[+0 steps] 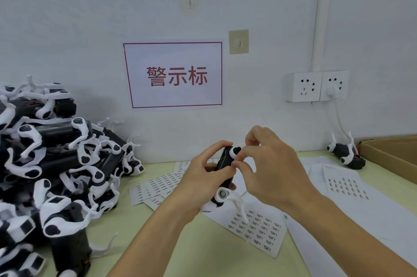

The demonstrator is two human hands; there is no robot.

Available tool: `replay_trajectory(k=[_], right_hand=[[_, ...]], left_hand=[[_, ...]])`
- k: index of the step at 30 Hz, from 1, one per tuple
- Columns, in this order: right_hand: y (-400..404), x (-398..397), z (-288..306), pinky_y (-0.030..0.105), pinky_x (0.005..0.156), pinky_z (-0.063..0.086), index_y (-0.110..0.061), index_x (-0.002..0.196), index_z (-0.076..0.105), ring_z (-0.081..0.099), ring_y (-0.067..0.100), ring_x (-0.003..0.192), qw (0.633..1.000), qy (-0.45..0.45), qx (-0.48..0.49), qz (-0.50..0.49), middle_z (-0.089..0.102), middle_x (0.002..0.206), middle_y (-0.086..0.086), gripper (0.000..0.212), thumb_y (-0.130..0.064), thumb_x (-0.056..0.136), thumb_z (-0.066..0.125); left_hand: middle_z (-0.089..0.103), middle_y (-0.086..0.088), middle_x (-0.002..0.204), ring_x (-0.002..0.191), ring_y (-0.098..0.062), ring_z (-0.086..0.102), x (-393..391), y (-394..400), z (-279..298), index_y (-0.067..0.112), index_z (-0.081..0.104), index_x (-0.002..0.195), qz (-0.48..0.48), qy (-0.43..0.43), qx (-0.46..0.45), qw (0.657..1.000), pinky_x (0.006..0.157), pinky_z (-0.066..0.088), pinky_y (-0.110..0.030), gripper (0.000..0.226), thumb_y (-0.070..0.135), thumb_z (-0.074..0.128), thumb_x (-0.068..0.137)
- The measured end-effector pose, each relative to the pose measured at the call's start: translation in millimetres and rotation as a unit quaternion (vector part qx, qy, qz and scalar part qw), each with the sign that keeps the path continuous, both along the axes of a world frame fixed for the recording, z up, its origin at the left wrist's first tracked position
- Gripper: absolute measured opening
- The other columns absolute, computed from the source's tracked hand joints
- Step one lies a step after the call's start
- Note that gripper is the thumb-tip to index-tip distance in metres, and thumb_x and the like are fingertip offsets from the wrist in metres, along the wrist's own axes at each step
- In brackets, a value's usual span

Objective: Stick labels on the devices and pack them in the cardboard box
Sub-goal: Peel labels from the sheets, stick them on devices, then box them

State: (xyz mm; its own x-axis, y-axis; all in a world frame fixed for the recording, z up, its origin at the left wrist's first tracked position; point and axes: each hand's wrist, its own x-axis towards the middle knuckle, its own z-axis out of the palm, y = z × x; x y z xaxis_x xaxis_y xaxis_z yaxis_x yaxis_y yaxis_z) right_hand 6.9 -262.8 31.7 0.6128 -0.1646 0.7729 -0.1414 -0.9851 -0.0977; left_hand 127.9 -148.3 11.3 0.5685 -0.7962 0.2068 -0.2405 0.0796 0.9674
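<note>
Now | left hand (203,173) grips device (222,163) mid-body | right hand (268,168) pinches at its 12 o'clock end (label unseen) | judged light, rigid; avoid thin white arms

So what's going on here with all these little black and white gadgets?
A person is labelling them. The left hand grips one device above the table while the right hand pinches at its top end, apparently pressing a label on. Label sheets lie underneath, a pile of devices waits at left, and the cardboard box sits at right.
</note>
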Motion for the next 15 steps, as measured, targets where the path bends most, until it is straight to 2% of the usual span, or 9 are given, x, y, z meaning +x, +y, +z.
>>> replay_trajectory(k=[3,5,7,9,12,15], right_hand=[[2.9,3.2,-3.8,0.023,0.051,0.036,-0.019,0.069,0.075,0.042,0.01,0.067,0.999,-0.024,0.02,-0.032,0.042,0.079,-0.008,0.013,-0.023,0.079,0.082],[-0.7,5.6,-6.3,0.024,0.052,0.041,-0.018,0.066,0.07,0.043,0.01,0.066,0.997,-0.03,0.048,-0.058,0.039,0.079,-0.009,0.025,-0.035,0.081,0.08],[-6.1,7.0,-7.0,0.021,0.059,0.043,-0.023,0.072,0.064,0.047,0.007,0.071,0.994,-0.036,0.095,-0.047,0.038,0.084,-0.013,0.029,-0.047,0.082,0.075],[-10.0,9.1,-8.3,0.015,0.066,0.039,-0.03,0.087,0.057,0.049,0.003,0.088,0.984,-0.047,0.174,0.001,0.038,0.094,-0.017,0.025,-0.05,0.083,0.072],[-13.9,12.4,-11.8,0.013,0.08,0.035,-0.039,0.113,0.049,0.043,0.005,0.116,0.942,-0.022,0.327,0.066,0.04,0.115,-0.017,0.037,-0.05,0.084,0.068],[-14.4,12.5,-12.0,0.019,0.084,0.038,-0.043,0.129,0.045,0.05,0.006,0.12,0.876,0.02,0.463,0.133,0.048,0.128,-0.015,0.052,-0.053,0.084,0.069]], left_hand=[[0.072,-0.011,0.093,0.075,-0.025,0.074,1.4,1.3,-0.8,0.052,0.064,0.115,0.002,0.002,0.004,1.0,0.067,0.057,-0.026,0.043,0.018,0.068,0.09],[0.072,-0.016,0.098,0.076,-0.026,0.074,1.4,2.6,-1.6,0.052,0.064,0.115,0.003,0.02,0.003,1.0,0.068,0.057,-0.031,0.044,0.017,0.069,0.089],[0.073,-0.017,0.1,0.078,-0.028,0.074,0.6,3.7,-1.0,0.051,0.065,0.116,0.001,0.04,-0.005,0.999,0.071,0.055,-0.037,0.045,0.016,0.07,0.087],[0.074,-0.016,0.099,0.079,-0.029,0.074,-0.1,4.0,1.4,0.05,0.065,0.115,-0.002,0.053,-0.02,0.998,0.072,0.055,-0.04,0.045,0.015,0.069,0.088],[0.073,-0.018,0.102,0.08,-0.029,0.074,-1.6,4.5,3.9,0.048,0.065,0.116,-0.014,0.074,-0.039,0.996,0.062,0.054,-0.035,0.045,0.011,0.066,0.091],[0.072,-0.019,0.103,0.083,-0.029,0.073,-2.6,5.8,5.5,0.046,0.064,0.12,-0.031,0.08,-0.056,0.995,0.063,0.054,-0.035,0.046,0.012,0.068,0.09]])
